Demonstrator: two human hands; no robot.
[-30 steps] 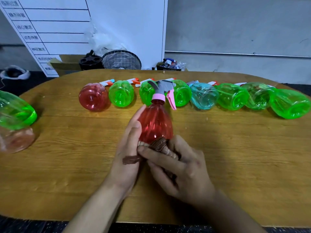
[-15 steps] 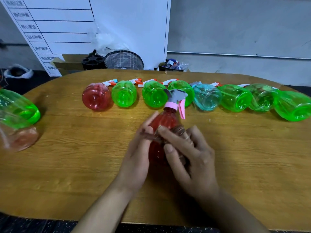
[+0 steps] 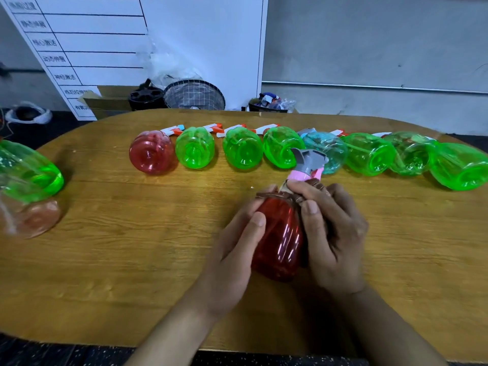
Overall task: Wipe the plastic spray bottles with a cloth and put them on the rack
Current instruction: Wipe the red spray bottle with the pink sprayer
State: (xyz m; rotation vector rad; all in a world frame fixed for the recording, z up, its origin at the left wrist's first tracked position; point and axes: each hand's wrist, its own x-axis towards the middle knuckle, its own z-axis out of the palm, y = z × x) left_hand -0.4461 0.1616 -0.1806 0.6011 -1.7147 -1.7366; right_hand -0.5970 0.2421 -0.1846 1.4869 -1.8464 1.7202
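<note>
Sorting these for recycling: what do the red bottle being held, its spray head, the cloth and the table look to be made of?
Red bottle: clear tinted plastic, glossy, with highlights. Spray head: opaque matte plastic, grey over a pink collar. Cloth: brown fabric, bunched in soft folds under the right hand. Table: wood-grain top, possibly laminate.

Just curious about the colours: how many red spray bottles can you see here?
2. One red bottle lies at the left end of the row on the table; the other red bottle is held in both hands. A blurry pinkish one at far left is unclear.
</note>
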